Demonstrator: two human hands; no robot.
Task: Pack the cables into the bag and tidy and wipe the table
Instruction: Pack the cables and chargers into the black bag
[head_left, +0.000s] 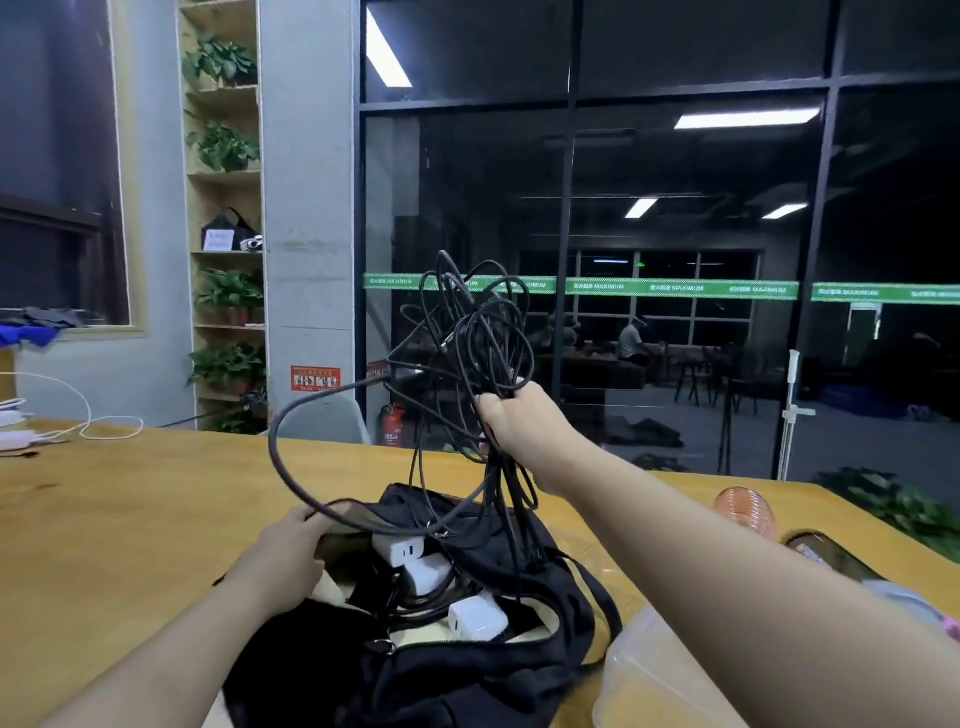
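A black bag (441, 670) lies open on the wooden table (130, 509) in front of me. Inside it lie three white chargers (477, 618) and some dark cord. My right hand (519, 421) grips a tangled bundle of black cables (467, 332) and holds it up above the bag, with strands hanging down into the opening. One thick loop (275, 441) swings out to the left. My left hand (291, 551) holds the bag's left rim, keeping the mouth open.
A clear plastic container (654, 675) stands at the bag's right, with an orange ribbed cup (745, 512) and a dark bottle (831, 558) beyond my right arm. A white cable and adapters (62, 431) lie at the table's far left. A grey chair (322, 421) stands behind the table.
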